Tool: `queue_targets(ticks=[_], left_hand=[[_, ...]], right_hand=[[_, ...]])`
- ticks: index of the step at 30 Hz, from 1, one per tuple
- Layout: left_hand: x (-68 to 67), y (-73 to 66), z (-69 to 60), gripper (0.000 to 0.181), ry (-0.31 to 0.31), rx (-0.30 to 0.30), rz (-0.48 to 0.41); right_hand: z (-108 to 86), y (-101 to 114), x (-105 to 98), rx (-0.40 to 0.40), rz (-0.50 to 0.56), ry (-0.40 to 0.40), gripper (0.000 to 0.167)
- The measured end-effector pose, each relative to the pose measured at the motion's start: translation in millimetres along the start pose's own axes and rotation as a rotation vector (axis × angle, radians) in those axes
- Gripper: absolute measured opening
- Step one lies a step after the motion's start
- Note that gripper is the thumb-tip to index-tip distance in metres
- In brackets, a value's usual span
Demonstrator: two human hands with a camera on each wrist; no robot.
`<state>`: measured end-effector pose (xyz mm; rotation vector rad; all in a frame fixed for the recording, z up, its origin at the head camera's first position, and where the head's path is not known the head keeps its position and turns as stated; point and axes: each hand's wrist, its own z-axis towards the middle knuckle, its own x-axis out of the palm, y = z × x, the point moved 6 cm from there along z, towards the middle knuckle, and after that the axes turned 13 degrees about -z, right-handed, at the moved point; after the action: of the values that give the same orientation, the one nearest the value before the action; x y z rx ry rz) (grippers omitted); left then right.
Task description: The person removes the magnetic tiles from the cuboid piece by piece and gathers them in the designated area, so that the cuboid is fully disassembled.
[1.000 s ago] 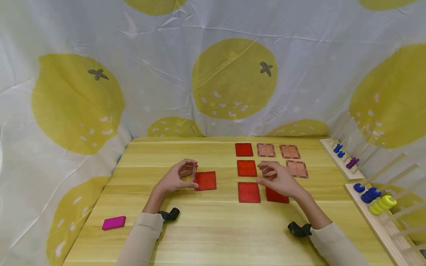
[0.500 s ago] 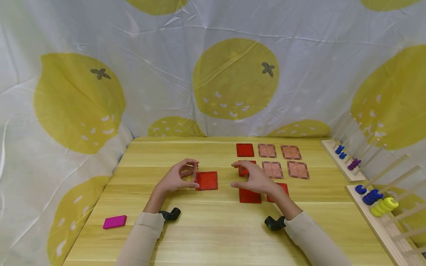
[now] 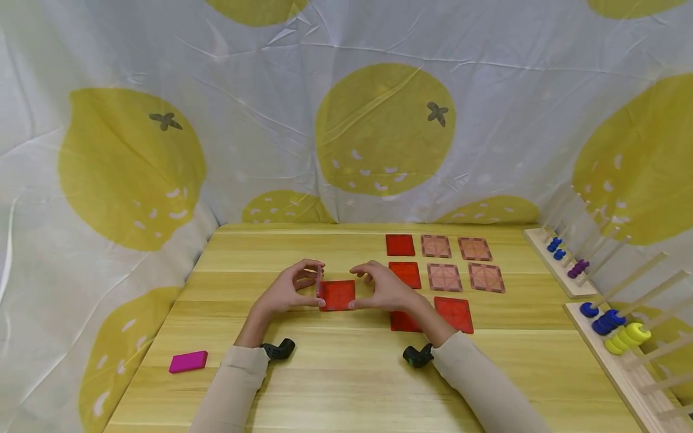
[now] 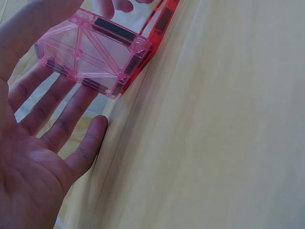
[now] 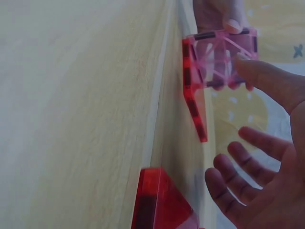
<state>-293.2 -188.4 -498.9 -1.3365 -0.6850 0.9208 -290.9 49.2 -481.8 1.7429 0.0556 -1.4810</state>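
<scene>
My left hand [image 3: 287, 290] grips a clear pink square magnetic tile [image 4: 81, 50], thumb on the near edge and fingers on the far edge. That tile stands upright along the left edge of a red magnetic tile [image 3: 339, 295], which lies flat on the wooden table. At the red tile's right edge is my right hand [image 3: 385, 290], its thumb and fingers spread with nothing between them. Whether its thumb touches the red tile, I cannot tell. In the right wrist view the upright pink tile [image 5: 224, 57] meets the flat one at its edge.
Several more red tiles [image 3: 453, 314] and paler pink tiles [image 3: 444, 277] lie in rows to the right, one partly under my right forearm. A magenta block [image 3: 188, 362] rests at the left. Wooden peg racks [image 3: 612, 355] with coloured beads line the right side. A lemon-print cloth [image 3: 260, 138] hangs behind.
My right hand has moved left, from above the tile rows to the right edge of the flat red tile. The left hand and its upright pink tile have stayed in place.
</scene>
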Motion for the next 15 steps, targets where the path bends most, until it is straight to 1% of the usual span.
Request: queue_targets(ticks=[8, 15], left_hand=[[0.6, 0.7, 1.0, 0.082, -0.002, -0.017, -0.002], [1.2, -1.5, 0.7, 0.081, -0.004, -0.023, 0.000]], right_hand=[[15.7, 4.8, 12.0, 0.010, -0.008, 0.044, 0.083], [22.4, 12.4, 16.6, -0.001, -0.040, 0.051, 0.083]])
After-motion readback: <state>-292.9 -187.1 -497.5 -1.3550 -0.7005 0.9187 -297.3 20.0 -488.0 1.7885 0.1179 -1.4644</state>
